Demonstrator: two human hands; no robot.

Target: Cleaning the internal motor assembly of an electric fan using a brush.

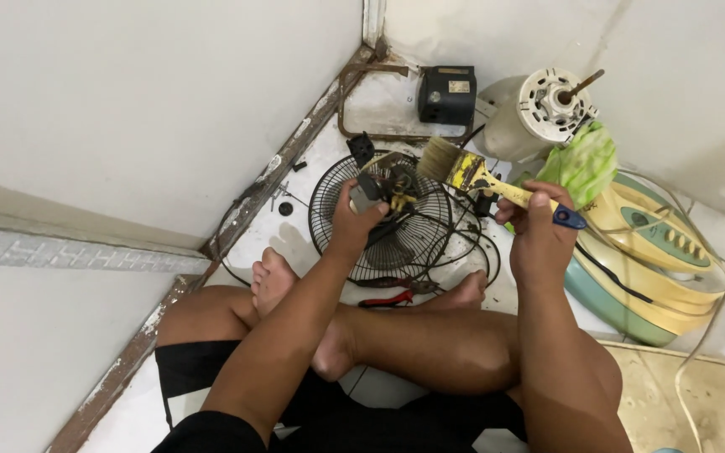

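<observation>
Right hand (539,226) grips paintbrush (484,174); left hand (354,220) holds switch block (369,195).

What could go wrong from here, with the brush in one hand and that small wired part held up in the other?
1. The left hand pinches the small wired part above the fan grille; brushing could tug its thin wires loose.
2. The paintbrush in the right hand may flick dust toward the face.
3. Red-handled pliers and loose cables lie by the bare feet; shifting could catch them.
</observation>
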